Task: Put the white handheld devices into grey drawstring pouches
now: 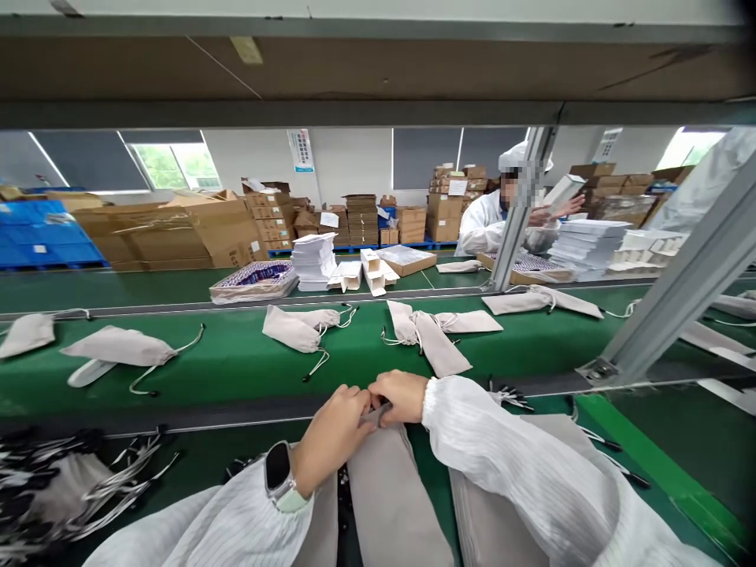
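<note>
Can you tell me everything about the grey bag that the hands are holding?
The grey bag is long and flat, and looks like soft, plain cloth. Its top edge is bunched up, with a darker fold showing. The left hand and right hand pinch that edge from either side. The rest stretches back toward the person over the green table, and its bottom end is out of the picture. Any cord at its top is hidden by the fingers or too small to see.

At the upper left, a pale wall (248,157) is broken by a bright window (174,165) and dark panels (76,161). Cardboard boxes (272,216) are stacked across the middle; metal posts (679,272) are seen at right.
</note>
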Available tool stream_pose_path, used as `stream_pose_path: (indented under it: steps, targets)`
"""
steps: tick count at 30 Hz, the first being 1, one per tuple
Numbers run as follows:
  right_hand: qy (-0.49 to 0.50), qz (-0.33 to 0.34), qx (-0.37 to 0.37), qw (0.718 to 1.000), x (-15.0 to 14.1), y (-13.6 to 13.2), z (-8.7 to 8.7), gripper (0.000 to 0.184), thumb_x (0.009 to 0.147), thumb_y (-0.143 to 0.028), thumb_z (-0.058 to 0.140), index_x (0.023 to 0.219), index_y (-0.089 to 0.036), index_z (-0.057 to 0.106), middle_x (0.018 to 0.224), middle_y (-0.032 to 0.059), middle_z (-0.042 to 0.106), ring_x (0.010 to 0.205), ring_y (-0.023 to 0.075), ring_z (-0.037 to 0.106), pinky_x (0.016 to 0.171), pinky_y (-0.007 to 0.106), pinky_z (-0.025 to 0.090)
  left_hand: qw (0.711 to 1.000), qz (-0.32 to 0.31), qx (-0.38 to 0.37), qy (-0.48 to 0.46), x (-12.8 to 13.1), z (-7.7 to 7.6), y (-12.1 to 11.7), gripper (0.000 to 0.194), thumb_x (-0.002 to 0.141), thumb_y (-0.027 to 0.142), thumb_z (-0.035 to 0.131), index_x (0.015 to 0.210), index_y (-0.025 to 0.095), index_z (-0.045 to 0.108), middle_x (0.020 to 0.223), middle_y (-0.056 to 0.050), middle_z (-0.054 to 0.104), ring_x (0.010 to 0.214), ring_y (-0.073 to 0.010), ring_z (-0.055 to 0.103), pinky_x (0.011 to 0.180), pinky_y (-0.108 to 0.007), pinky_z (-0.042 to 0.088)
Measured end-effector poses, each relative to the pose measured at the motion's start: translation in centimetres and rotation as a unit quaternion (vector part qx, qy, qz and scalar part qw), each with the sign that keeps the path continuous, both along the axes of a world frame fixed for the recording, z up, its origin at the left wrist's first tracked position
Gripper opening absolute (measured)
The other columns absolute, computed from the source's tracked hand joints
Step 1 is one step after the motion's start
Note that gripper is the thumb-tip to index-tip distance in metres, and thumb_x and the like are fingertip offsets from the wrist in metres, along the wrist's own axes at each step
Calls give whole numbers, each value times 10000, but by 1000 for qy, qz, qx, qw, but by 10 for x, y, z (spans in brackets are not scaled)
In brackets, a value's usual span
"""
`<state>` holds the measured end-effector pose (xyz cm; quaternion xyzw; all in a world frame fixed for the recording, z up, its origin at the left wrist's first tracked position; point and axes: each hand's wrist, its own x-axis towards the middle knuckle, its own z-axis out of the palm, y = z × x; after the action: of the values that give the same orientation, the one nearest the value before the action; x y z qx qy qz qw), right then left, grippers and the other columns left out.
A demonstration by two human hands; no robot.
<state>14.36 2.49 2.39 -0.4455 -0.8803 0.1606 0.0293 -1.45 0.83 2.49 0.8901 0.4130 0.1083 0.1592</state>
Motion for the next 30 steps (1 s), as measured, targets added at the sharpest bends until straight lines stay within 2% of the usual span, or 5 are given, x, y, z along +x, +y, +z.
stream_pose_path:
  steps: [9,14,18,23,30]
  targets:
    - [191,38,-200,960,29,25,-16,343,617,-480,592,638,-137,606,566,-42,490,543,61,415,506,174,314,991,-3,-73,-111,-1,17,1,366,775,377,438,527,173,262,546,48,306,557,-110,322,495,-222,235]
    - [224,-6,-155,962,30,30,-33,269,595,-393,623,611,-126,594,541,-49,478,505,51,405,476,170,306,990,-11,-74,-123,6,7,-6,279,810,313,396,577,175,332,578,48,347,545,-102,351,492,-212,266]
    - [229,-7,-130,965,24,29,-41,166,581,-285,619,570,-123,582,554,-47,463,499,47,398,467,171,302,997,-62,22,-45,10,-4,-17,171,843,232,343,790,187,499,748,3,502,691,-146,482,615,-242,363]
    - [235,10,-106,966,20,26,-38,142,535,-234,637,503,-114,569,581,-37,451,505,45,393,476,177,309,982,-89,150,70,10,-10,-25,190,854,214,341,932,168,507,853,-49,539,791,-202,514,671,-306,414]
    - [219,10,-112,969,28,22,-21,150,654,-203,538,740,-119,627,700,8,585,592,81,518,540,174,400,977,-118,165,64,11,-15,-26,197,861,261,385,792,149,532,808,-56,549,798,-208,517,705,-336,432]
